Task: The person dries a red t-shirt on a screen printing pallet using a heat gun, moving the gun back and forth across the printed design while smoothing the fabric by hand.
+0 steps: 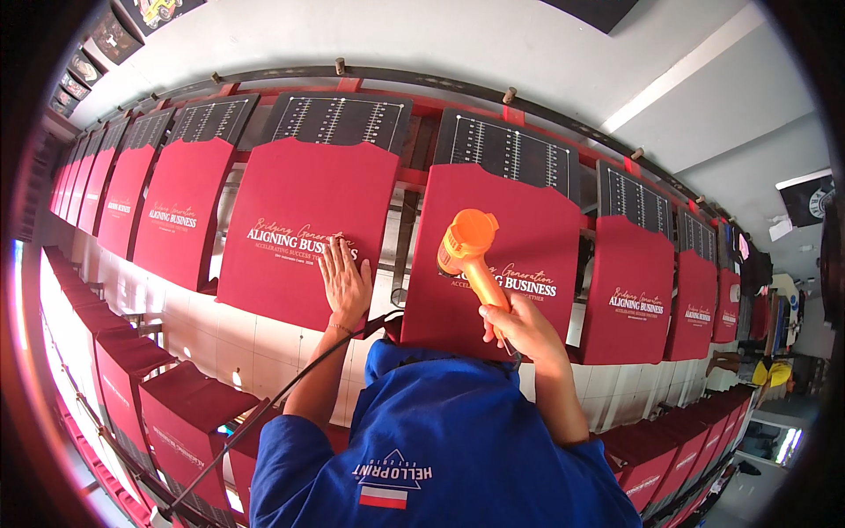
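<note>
My left hand [347, 286] lies flat, fingers stretched out, on the right part of the white and gold print of a red T-shirt [304, 194]. That shirt is spread over a black printing board [339, 119] with white ruler marks. In my right hand [531, 330] is an orange hair dryer [480, 260], gripped by its handle. Its head is above the neighbouring red T-shirt [502, 202] and hides part of the print there. The nozzle's exact direction is hard to tell. A black cable [286, 392] runs past my left forearm.
More boards with printed red shirts [632, 290] line the row on both sides. A dark metal rail [422, 81] with upright pegs follows the far edge. Behind my body stands another row of red shirts [189, 414]. Tiled floor [282, 356] shows between the rows.
</note>
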`<state>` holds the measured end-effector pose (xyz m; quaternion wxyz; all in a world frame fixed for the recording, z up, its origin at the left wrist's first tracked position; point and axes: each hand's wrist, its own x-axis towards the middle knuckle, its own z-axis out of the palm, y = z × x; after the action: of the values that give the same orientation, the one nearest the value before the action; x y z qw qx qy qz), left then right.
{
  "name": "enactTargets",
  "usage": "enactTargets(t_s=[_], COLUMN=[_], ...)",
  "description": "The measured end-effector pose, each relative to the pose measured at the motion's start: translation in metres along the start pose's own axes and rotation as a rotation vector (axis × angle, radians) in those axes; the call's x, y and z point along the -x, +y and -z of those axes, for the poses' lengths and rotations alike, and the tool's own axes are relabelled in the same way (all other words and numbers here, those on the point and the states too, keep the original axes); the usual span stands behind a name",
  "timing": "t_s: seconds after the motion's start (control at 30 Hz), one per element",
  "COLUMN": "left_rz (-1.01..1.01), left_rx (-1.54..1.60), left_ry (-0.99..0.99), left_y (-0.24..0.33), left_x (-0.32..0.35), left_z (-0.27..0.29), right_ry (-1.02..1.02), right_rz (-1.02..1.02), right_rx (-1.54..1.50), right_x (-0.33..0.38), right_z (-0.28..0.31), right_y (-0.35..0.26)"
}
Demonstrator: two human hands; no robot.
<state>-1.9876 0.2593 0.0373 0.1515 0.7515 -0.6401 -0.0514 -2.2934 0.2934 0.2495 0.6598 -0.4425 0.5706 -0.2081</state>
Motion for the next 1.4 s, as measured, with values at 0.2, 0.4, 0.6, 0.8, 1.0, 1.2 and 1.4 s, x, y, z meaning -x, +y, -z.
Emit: enactTargets(t_s=[0.2, 0.4, 0.6, 0.8, 1.0, 1.2, 1.4], left_rz=[0.053, 0.308, 0.437, 0.464, 0.444, 0.427, 0.404], left_rx=[-0.054, -0.154, -0.15, -0.133, -0.125, -0.113, -0.108], left_ry=[0.024, 0.097, 0.128, 0.118, 0.117, 0.127, 0.126], left_y=[-0.031, -0.087, -0.097, -0.088, -0.081, -0.074, -0.07], left_x=[-0.011, -0.031, -0.036, -0.033, -0.026, -0.019, -0.015], left_z=[0.002, 0.002, 0.005, 0.006, 0.006, 0.004, 0.005], right_ry=[-0.001, 0.036, 0.043, 0.059, 0.074, 0.11, 0.1], right_rz=[-0.042, -0.035, -0.006, 0.02, -0.03, -0.054, -0.058], right_rx=[0.015, 0.02, 0.026, -0.006, -0.006, -0.015, -0.032], right_x=[0.004, 0.009, 0.01, 0.015, 0.018, 0.024, 0.028], right_z=[0.007, 0.009, 0.012, 0.011, 0.017, 0.019, 0.027], right_y=[0.005, 0.003, 0.012, 0.012, 0.017, 0.015, 0.018])
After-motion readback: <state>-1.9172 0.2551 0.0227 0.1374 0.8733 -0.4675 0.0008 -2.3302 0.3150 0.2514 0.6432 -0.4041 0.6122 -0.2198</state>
